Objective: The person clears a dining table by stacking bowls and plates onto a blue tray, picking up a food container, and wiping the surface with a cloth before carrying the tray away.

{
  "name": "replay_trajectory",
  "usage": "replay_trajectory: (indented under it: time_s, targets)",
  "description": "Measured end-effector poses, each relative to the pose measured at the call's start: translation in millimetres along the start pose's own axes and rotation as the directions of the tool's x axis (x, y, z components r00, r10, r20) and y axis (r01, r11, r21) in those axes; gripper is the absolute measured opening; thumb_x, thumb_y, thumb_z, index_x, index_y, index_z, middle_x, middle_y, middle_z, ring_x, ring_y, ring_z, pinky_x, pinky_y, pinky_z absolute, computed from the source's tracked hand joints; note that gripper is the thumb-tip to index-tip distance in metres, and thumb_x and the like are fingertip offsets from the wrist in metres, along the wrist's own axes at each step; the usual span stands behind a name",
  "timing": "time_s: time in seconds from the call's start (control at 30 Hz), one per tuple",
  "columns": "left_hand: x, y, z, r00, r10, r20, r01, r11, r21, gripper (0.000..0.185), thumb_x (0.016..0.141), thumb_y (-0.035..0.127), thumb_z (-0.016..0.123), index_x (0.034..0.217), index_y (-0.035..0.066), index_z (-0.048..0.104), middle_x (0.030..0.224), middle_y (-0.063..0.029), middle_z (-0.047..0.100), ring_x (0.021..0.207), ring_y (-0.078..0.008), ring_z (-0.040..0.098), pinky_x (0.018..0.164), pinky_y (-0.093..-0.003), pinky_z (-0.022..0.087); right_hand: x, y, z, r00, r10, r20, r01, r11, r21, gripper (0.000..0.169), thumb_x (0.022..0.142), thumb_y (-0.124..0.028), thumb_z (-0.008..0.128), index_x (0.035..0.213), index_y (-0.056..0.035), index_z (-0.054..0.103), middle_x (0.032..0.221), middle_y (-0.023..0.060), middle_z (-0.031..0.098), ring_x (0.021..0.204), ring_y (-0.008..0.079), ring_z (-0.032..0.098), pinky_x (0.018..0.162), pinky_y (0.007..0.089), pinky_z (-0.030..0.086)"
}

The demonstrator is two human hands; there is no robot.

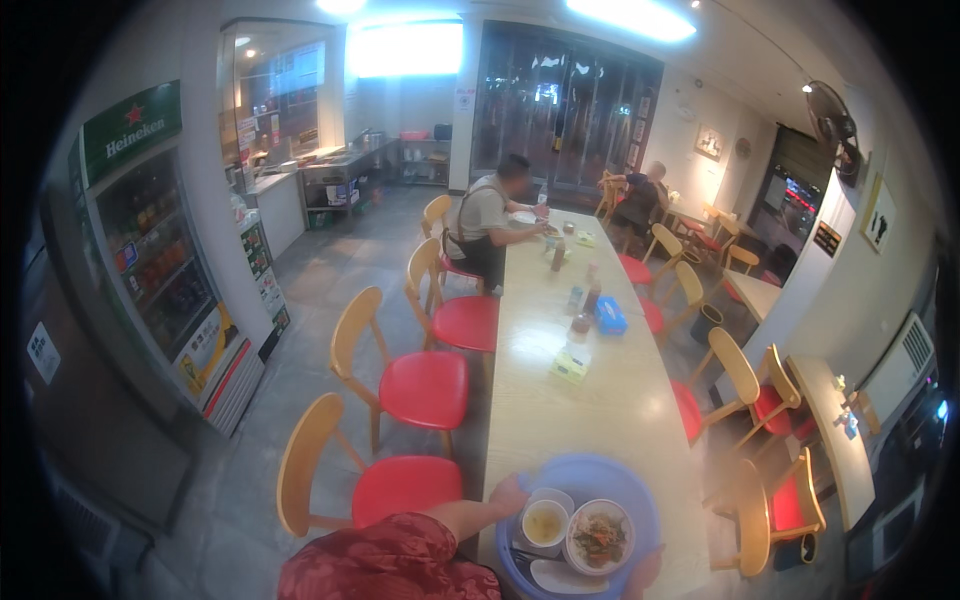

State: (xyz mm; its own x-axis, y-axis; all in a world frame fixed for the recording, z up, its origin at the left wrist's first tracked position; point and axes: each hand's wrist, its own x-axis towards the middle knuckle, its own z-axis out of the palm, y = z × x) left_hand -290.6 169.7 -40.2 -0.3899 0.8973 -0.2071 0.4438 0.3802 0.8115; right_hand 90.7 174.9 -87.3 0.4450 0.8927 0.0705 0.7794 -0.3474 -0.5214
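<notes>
A round blue plastic basin (637,487) is at the near end of the long wooden table (630,420). My left hand (510,496) grips its left rim, and my right hand (643,571), partly cut off by blur and the picture's dark edge, is at its right rim. Inside the basin stand a bowl of soup (544,523) and a white bowl of food with noodles or rice and vegetables (600,537). A white oval dish (568,577) lies below them, beside dark utensils (534,555).
Red-seated wooden chairs (424,390) line both table sides. Further along stand a yellow tissue pack (571,364), a blue tissue box (610,315) and sauce bottles (592,298). A person (484,217) sits at the far left; another person (640,196) sits beyond. A drinks fridge (161,262) stands left.
</notes>
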Motion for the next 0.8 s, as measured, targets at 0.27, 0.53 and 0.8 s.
replay_trajectory:
  time_s: [0.27,0.53,0.8]
  targets:
    - [-10,11,-1,0.999,0.007,0.035,-0.008,1.000,0.021,0.039,0.072,0.027,0.059,0.101,0.000,0.053,0.101,-0.0232,0.058,0.097,-0.0382,0.054,0.083,-0.0423,0.043,-22,-38,-38,0.999,0.045,0.010,-0.044,0.998,-0.047,0.042,0.092,-0.028,0.030,0.113,0.0016,0.050,0.099,0.0240,0.058,0.092,0.0381,0.056,0.078,0.0453,0.044]
    - [-5,4,-4,0.999,0.033,-0.033,-0.033,0.999,-0.013,0.037,0.069,0.023,0.065,0.093,-0.002,0.051,0.090,-0.0250,0.059,0.089,-0.0390,0.057,0.076,-0.0429,0.045,-17,-30,-17,0.989,0.140,-0.056,-0.132,0.983,0.125,0.067,0.092,-0.049,0.022,0.095,0.0071,0.059,0.093,0.0268,0.060,0.090,0.0433,0.055,0.080,0.0486,0.041]
    - [2,-7,2,0.999,0.033,-0.027,-0.032,0.999,0.021,0.039,0.069,0.023,0.068,0.096,-0.001,0.051,0.091,-0.0238,0.060,0.090,-0.0387,0.057,0.076,-0.0427,0.046,-23,-53,-37,0.958,0.277,0.070,-0.286,0.940,0.184,0.070,0.091,-0.052,0.021,0.096,0.0058,0.060,0.098,0.0260,0.059,0.094,0.0422,0.053,0.083,0.0473,0.040]
